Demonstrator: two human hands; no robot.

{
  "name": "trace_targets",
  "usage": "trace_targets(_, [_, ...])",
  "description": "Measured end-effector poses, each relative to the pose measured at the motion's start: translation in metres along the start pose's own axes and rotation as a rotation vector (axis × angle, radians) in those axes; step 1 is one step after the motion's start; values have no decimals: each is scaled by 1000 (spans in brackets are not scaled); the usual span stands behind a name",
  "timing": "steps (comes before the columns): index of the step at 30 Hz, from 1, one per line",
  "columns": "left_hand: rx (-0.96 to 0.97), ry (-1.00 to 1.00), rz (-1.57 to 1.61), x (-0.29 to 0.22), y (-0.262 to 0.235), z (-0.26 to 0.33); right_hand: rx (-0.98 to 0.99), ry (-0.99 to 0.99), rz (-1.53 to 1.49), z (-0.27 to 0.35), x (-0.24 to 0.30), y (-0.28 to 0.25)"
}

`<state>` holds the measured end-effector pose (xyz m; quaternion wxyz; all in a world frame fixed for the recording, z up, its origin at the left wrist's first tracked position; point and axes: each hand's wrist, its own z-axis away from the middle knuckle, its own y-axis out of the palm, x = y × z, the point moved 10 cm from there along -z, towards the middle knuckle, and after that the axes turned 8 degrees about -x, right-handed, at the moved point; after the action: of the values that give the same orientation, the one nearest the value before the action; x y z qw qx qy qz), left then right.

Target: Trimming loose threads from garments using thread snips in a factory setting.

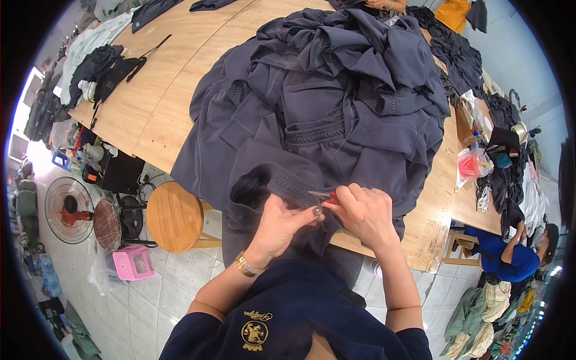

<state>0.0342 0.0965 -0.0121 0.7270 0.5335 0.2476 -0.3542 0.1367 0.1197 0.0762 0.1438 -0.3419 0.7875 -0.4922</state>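
Note:
A dark grey garment with a gathered elastic edge [279,177] hangs over the near side of the wooden table. My left hand [277,225] is closed, its thumb and fingers pinching the cloth just below that edge. In my closed right hand [366,215] is a small pair of thread snips [329,195] with red on the handle. Their metal blades point left, close by the elastic edge and my left fingertips. Whether the blades touch a thread is too small to tell. Beyond my hands lies a large heap of similar grey garments [336,90], some showing gathered waistbands.
The wooden table [165,96] spreads under the heap. To the left stand a round wooden stool [174,217], a pink plastic stool [133,263] and a fan [69,210]. A person in blue [515,259] sits at the right; another person's hand [387,5] shows at the far side.

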Motion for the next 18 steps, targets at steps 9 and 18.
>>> trace_targets(9, [28,-140,199,1,-6,0,3,191,-179,18,-19,5])
trace_targets(18, [76,-186,267,3,-8,0,-103,111,-131,16,-5,4])
